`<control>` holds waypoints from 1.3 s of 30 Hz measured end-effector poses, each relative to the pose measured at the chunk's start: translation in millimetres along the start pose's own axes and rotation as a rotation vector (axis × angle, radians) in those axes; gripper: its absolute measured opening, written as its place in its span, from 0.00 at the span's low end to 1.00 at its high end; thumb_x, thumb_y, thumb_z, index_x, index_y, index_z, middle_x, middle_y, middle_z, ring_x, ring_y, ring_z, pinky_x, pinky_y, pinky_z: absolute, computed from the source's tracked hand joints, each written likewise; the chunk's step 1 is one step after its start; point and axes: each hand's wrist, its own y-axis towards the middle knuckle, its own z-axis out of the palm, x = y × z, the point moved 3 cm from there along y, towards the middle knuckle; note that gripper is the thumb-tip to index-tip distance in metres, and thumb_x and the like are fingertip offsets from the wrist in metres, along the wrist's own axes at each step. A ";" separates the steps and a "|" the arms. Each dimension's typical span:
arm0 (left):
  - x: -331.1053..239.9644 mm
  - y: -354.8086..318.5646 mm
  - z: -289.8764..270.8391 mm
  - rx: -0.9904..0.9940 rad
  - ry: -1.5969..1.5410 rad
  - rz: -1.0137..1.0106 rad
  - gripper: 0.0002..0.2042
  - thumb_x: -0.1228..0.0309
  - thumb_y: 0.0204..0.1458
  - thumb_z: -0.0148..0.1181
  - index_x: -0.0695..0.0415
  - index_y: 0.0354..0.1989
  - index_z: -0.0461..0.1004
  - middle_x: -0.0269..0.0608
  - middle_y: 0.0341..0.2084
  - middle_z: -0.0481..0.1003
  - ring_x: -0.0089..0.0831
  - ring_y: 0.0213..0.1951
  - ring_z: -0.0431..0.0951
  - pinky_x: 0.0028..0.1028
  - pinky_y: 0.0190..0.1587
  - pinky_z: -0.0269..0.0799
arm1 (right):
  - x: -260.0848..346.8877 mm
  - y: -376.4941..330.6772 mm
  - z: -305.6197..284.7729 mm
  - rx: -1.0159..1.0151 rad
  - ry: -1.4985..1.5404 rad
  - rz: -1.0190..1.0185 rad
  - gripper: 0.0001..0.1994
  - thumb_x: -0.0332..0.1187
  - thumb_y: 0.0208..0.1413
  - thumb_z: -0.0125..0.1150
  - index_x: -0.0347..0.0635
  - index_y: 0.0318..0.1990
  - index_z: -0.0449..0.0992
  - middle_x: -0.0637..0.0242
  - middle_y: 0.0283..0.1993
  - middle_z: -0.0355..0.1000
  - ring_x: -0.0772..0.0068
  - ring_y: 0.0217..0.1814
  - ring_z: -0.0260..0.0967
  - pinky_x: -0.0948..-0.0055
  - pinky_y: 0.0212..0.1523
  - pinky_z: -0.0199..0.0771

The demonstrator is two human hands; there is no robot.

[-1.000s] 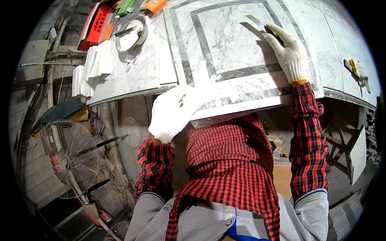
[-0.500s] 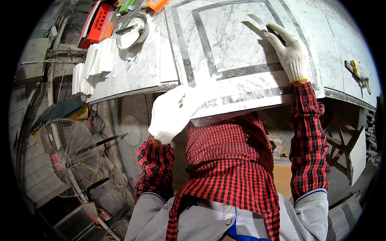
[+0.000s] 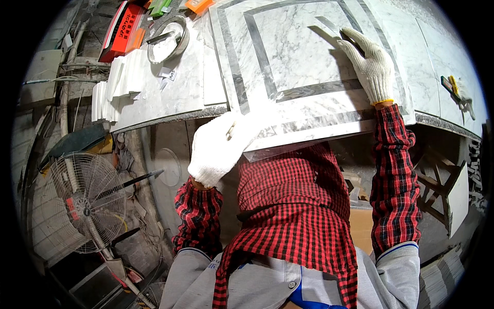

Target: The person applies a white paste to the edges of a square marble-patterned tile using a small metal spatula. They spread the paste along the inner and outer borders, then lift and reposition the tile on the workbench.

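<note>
A white and grey marble panel [image 3: 303, 59] with dark inlaid bands lies in front of me, its near edge jutting past the table edge. My left hand [image 3: 218, 147], in a white knitted glove, is at the panel's near left corner. Strong glare washes out its fingertips, so its grip cannot be made out. Over the panel's right side is my right hand [image 3: 369, 67], also gloved. A thin grey strip [image 3: 327, 24] sticks out from between its thumb and fingers, casting a shadow on the marble.
Left on the table are a roll of tape [image 3: 177, 41], a stack of white pieces [image 3: 121, 82] and a red box [image 3: 126, 31]. A yellow-and-green tool [image 3: 453, 88] lies at the right. A caged fan [image 3: 85, 203] stands at lower left.
My left hand has shifted very slightly left and down. My right hand and the strip have hardly moved.
</note>
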 end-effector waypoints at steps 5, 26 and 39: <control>1.0 -1.7 1.0 -0.001 -0.045 -0.003 0.11 0.68 0.57 0.61 0.64 0.42 0.78 0.39 0.28 0.79 0.19 0.32 0.75 0.23 0.38 0.71 | 0.5 0.0 0.3 0.002 0.020 0.006 0.20 0.50 0.59 0.61 0.50 0.53 0.79 0.62 0.47 0.79 0.61 0.48 0.78 0.71 0.47 0.76; 108.4 32.6 -54.0 -0.678 -1.056 0.036 0.21 0.71 0.61 0.55 0.61 0.60 0.62 0.44 0.49 0.70 0.32 0.51 0.74 0.31 0.55 0.68 | 5.8 2.4 -2.1 0.064 0.066 0.078 0.19 0.43 0.58 0.63 0.46 0.54 0.79 0.59 0.48 0.79 0.66 0.50 0.78 0.73 0.50 0.73; 202.9 81.0 -94.3 -1.135 -0.090 -0.192 0.21 0.59 0.51 0.64 0.59 0.49 0.73 0.50 0.40 0.79 0.45 0.44 0.78 0.39 0.49 0.71 | 13.7 3.0 -3.9 0.041 0.092 0.045 0.18 0.39 0.57 0.65 0.39 0.52 0.79 0.54 0.46 0.79 0.63 0.48 0.78 0.72 0.49 0.74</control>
